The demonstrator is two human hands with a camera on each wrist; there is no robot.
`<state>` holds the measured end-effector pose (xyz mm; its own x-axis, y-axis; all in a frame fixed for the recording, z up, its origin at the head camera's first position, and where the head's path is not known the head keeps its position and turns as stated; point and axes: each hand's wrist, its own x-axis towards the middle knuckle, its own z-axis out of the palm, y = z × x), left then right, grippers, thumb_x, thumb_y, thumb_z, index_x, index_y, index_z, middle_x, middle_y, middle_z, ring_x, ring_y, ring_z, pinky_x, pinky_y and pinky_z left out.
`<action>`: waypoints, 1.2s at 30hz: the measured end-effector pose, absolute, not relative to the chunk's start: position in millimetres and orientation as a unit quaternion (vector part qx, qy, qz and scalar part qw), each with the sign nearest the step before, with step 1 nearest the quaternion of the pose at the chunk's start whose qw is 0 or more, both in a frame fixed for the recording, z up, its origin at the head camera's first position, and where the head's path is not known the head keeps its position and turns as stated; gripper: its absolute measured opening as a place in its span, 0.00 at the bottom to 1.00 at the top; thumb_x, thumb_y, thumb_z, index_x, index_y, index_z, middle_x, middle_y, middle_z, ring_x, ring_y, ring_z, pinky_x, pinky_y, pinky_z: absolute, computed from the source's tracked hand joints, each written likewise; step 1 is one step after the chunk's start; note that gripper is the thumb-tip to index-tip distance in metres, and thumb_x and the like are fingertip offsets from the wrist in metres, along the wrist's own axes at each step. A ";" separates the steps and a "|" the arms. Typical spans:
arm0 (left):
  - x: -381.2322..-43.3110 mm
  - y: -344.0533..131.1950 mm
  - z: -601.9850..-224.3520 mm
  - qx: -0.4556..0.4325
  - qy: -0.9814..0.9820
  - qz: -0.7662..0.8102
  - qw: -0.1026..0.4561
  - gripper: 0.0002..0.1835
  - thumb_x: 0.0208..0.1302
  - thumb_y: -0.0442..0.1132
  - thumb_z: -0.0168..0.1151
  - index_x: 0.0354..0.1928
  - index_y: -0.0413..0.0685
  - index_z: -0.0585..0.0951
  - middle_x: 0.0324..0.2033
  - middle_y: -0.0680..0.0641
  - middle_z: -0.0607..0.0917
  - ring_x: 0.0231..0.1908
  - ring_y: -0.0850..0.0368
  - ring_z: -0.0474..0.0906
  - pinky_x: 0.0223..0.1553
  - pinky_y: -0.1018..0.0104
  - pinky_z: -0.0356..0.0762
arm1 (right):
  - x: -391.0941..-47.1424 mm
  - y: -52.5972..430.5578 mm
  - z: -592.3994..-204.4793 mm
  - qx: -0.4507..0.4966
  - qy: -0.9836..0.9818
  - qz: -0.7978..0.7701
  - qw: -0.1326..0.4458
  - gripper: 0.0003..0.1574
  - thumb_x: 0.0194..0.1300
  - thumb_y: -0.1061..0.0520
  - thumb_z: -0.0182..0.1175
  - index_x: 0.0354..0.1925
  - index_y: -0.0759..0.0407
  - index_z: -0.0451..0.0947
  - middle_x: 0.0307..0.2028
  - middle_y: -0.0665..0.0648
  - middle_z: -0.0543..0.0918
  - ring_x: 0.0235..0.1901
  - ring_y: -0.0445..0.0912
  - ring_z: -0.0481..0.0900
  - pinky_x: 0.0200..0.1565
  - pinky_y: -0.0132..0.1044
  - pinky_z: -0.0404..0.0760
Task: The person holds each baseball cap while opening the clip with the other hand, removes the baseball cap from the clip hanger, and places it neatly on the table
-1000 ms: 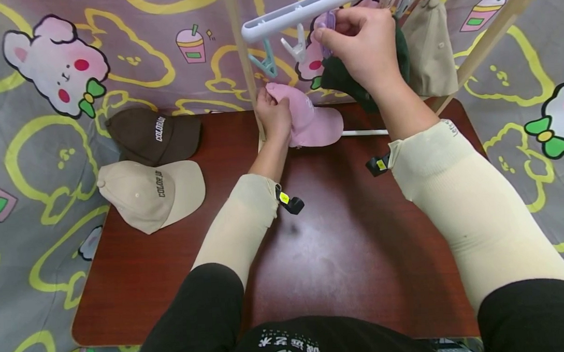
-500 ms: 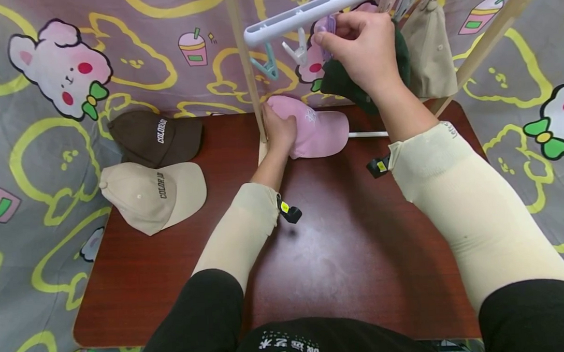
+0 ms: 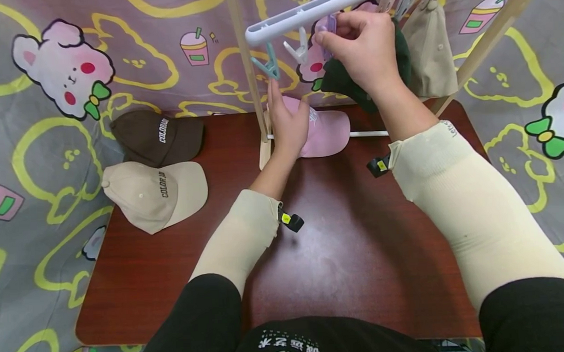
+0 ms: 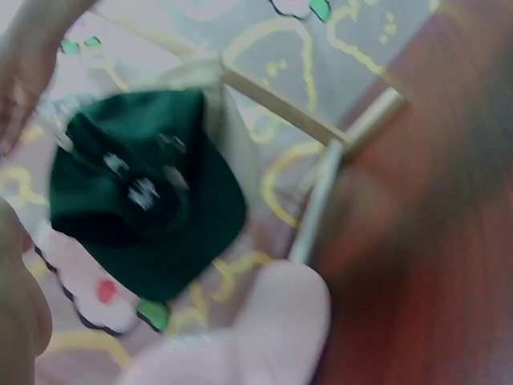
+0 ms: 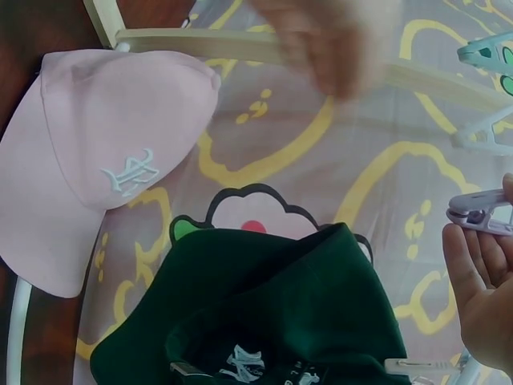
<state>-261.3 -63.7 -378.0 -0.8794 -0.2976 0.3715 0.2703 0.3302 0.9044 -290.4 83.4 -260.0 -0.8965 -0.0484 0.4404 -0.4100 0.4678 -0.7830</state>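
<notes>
My right hand (image 3: 368,48) pinches a purple clothespin (image 3: 329,32) under the white hanger bar (image 3: 304,14). In the right wrist view, that clothespin (image 5: 478,210) has no cap in it. A pink baseball cap (image 3: 329,133) lies at the back of the table, over a white rod (image 3: 369,134). My left hand (image 3: 288,125), fingers straight, is raised in front of its crown in the head view. The right wrist view shows the left hand (image 5: 329,48) blurred and apart from the pink cap (image 5: 120,128). A dark green cap (image 4: 144,184) hangs near the right hand.
On the left of the table lie a dark brown cap (image 3: 157,136) and a beige cap (image 3: 154,193). Another beige cap (image 3: 429,51) hangs at right. Blue (image 3: 267,62) and white clothespins (image 3: 298,48) hang from the bar. A wooden post (image 3: 247,68) stands behind the left hand.
The pink cap has come down to the rod and the left hand has let go of it, its fingers now straight and rising toward the blue clothespin. The right hand stays on the purple clothespin.
</notes>
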 end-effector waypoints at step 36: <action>-274.0 -87.5 -307.3 -0.045 -0.456 -0.876 0.150 0.05 0.68 0.34 0.61 0.39 0.37 0.80 0.30 0.45 0.88 0.28 0.57 0.86 0.37 0.64 0.85 | -289.0 109.9 -264.6 0.035 -0.774 0.563 0.289 0.19 0.58 0.52 0.71 0.46 0.62 0.86 0.30 0.43 0.82 0.33 0.35 0.78 0.41 0.26 0.75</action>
<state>-274.0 -87.5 -307.3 -0.9509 -0.2215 0.2164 0.3042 -0.5383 0.7859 -289.0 109.9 -264.6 -0.8306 0.2705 0.4867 -0.3796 0.3644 -0.8503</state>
